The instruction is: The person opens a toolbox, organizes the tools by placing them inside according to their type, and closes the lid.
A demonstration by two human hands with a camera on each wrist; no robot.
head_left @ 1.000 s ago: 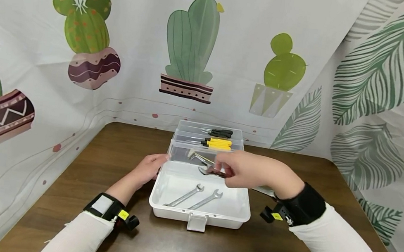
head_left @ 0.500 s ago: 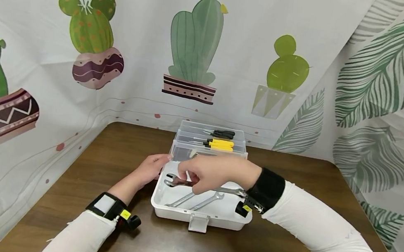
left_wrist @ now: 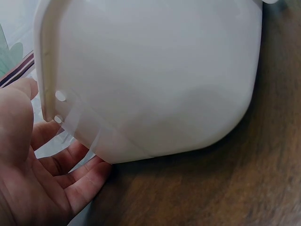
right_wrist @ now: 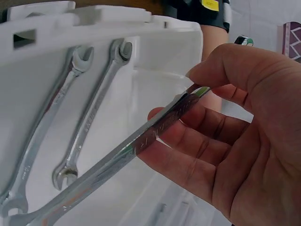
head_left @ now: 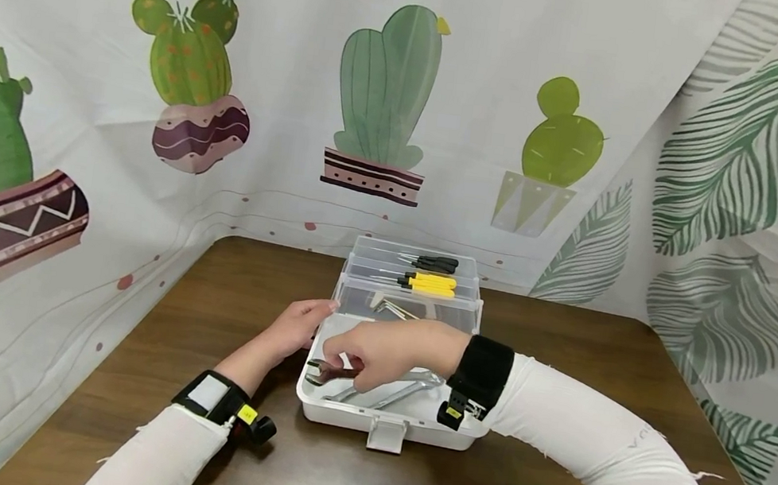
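My right hand (head_left: 384, 350) is over the white toolbox (head_left: 340, 415), gripping a wrench (right_wrist: 113, 162) along its shank. One jaw end of that wrench sticks out to the left past my fingers in the head view. Two more silver wrenches lie on the box floor, a longer one (right_wrist: 40, 120) and a shorter one (right_wrist: 91, 113), partly covered by my right hand in the head view. At the back left corner, my left hand (head_left: 293, 326) holds the toolbox, thumb near the rim and fingers (left_wrist: 70, 157) curled against the outside.
Clear stepped trays (head_left: 346, 302) rise at the toolbox's back. They hold black screwdrivers (head_left: 437, 264), yellow-handled screwdrivers (head_left: 431, 281) and L-shaped hex keys (head_left: 396, 309). A latch (head_left: 386, 436) hangs at the front. The brown table (head_left: 256, 267) meets a cactus-print cloth (head_left: 289, 103).
My right hand has carried the wrench leftward and forward from beside the trays to low over the box's open bottom. My left hand stays at the corner. The head view has shifted slightly.
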